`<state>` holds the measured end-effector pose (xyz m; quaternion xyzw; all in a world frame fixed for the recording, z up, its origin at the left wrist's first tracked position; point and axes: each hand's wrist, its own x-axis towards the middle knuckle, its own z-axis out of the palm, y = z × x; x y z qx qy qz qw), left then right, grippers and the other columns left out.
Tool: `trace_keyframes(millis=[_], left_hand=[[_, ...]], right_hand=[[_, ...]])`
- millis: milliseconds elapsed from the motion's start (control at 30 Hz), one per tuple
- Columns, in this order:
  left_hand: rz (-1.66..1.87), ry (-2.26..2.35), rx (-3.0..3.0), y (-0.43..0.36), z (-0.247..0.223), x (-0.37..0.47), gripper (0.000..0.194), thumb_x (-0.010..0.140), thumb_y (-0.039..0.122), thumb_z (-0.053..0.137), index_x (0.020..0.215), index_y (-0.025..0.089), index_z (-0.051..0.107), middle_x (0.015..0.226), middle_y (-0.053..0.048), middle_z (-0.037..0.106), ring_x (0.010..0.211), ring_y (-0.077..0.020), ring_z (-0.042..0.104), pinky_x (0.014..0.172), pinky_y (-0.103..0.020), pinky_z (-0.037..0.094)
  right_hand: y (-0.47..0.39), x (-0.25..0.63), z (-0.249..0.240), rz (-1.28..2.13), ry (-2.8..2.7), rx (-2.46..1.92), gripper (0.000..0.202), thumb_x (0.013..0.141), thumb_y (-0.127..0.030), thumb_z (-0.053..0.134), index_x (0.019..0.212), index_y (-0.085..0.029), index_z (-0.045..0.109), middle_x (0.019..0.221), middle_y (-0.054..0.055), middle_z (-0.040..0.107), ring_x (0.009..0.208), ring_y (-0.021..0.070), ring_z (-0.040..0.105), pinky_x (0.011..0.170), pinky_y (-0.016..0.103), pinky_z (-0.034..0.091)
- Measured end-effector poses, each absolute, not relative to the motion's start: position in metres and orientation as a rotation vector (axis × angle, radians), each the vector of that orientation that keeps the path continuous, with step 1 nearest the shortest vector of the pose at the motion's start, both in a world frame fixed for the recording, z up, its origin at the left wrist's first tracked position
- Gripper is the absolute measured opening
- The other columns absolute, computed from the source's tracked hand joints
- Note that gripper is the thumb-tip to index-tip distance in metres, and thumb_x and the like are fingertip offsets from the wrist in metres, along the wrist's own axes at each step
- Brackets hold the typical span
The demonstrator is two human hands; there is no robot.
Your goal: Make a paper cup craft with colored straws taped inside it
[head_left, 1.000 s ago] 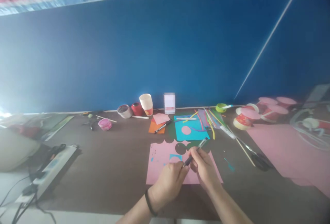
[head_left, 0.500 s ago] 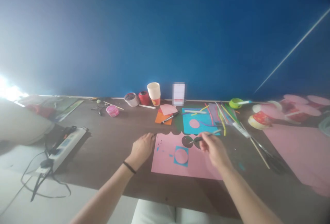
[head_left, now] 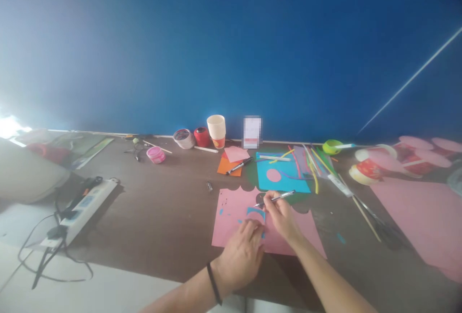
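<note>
A pink sheet of paper (head_left: 231,231) with round bites cut from its far edge lies in front of me. On it is a blue paper square (head_left: 250,210) bearing a pink circle, now partly covered. My left hand (head_left: 242,253) rests over the near part of that square, fingers laid down and holding nothing. In my right hand (head_left: 283,217) is a pen (head_left: 283,196), its tip pointing left, close to the square's upper edge. Left of the far edge of the sheet lies a small dark pen cap (head_left: 209,186).
A blue sheet (head_left: 294,183) with a pink circle and coloured strips lies beyond. Behind stand a paper cup (head_left: 216,132), a red spool (head_left: 201,136) and a tape roll (head_left: 184,138). A power strip (head_left: 84,209) is at left, scissors (head_left: 377,219) and decorated cups (head_left: 364,166) at right.
My left hand has moved right from the sheet's left edge onto the blue square, uncovering the pen cap. The right hand with the pen has shifted slightly left and nearer to me.
</note>
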<state>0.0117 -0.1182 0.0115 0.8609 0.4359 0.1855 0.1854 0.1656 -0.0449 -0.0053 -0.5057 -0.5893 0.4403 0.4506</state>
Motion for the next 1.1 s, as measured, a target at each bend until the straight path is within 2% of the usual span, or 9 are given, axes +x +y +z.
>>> trace_keyframes(millis=[100, 300, 633, 867, 1100], left_hand=[[0.437, 1.239, 2.387, -0.12, 0.005, 0.017, 0.044, 0.08, 0.013, 0.047, 0.123, 0.016, 0.04, 0.12, -0.011, 0.047, 0.112, -0.027, 0.043, 0.094, -0.043, 0.043], [0.279, 1.247, 2.387, -0.118, -0.001, 0.012, 0.054, 0.077, 0.031, 0.059, 0.124, 0.016, 0.038, 0.126, -0.011, 0.043, 0.113, -0.03, 0.041, 0.096, -0.046, 0.04], [0.206, 1.268, 2.396, -0.115, 0.0, 0.018, 0.053, 0.077, 0.04, 0.059, 0.121, 0.014, 0.044, 0.121, -0.012, 0.044, 0.111, -0.0304, 0.042, 0.094, -0.044, 0.042], [0.234, 1.352, 2.36, -0.119, -0.001, 0.03, 0.053, 0.077, 0.043, 0.057, 0.12, 0.013, 0.048, 0.119, -0.013, 0.045, 0.111, -0.033, 0.042, 0.09, -0.046, 0.045], [0.311, 1.333, 2.405, -0.119, -0.008, 0.032, 0.059, 0.078, 0.045, 0.055, 0.126, 0.012, 0.044, 0.125, -0.016, 0.044, 0.122, -0.0355, 0.034, 0.101, -0.051, 0.034]], right_hand=[[-0.048, 0.167, -0.006, 1.05, -1.483, -1.239, 0.022, 0.091, -0.038, 0.042, 0.081, -0.02, 0.051, 0.069, -0.001, 0.053, 0.065, 0.0145, 0.057, 0.065, 0.024, 0.045], [-0.05, 0.162, -0.011, 1.058, -1.544, -1.201, 0.023, 0.092, -0.038, 0.039, 0.085, -0.02, 0.051, 0.079, 0.001, 0.056, 0.072, 0.0157, 0.062, 0.066, 0.025, 0.048], [-0.054, 0.16, -0.007, 0.983, -1.708, -1.241, 0.02, 0.092, -0.034, 0.039, 0.08, -0.021, 0.048, 0.066, -0.002, 0.05, 0.061, 0.0141, 0.053, 0.06, 0.025, 0.042], [-0.053, 0.163, -0.001, 0.973, -1.812, -1.258, 0.019, 0.091, -0.034, 0.04, 0.082, -0.021, 0.051, 0.065, -0.001, 0.055, 0.06, 0.0157, 0.055, 0.06, 0.026, 0.043], [-0.055, 0.163, -0.002, 0.982, -1.853, -1.278, 0.021, 0.091, -0.035, 0.038, 0.083, -0.021, 0.051, 0.071, 0.001, 0.059, 0.066, 0.0176, 0.058, 0.065, 0.028, 0.046]])
